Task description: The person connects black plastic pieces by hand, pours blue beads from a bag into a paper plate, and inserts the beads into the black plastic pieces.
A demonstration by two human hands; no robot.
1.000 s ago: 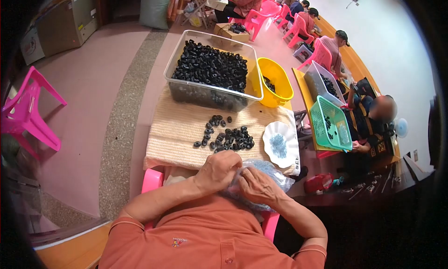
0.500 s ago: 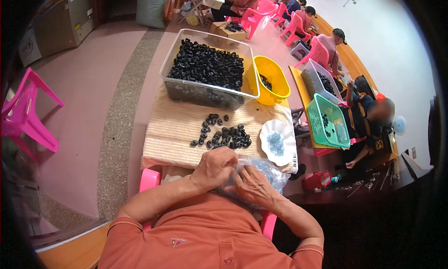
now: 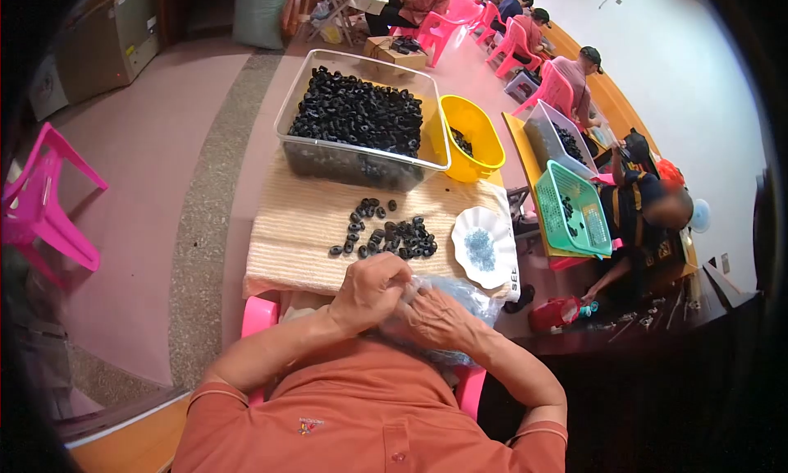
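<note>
A clear plastic bag with small bluish pieces inside lies across my lap at the table's near edge. My left hand is closed in a pinch at the bag's left side, gripping its edge. Close against it, my right hand is curled over the bag with the plastic between its fingers. The fingertips of both hands are partly hidden. Beyond my hands, several small black ring-like parts lie loose on the striped cloth. To their right, a white scalloped dish holds tiny pale-blue pieces.
At the table's back stands a clear bin full of black parts, with a yellow tub beside it. A green basket is on the neighbouring table at right. A pink stool stands left; several people sit further off.
My right hand has moved left and up, closer to my left hand, drawing the bag with it. The view has shifted slightly.
</note>
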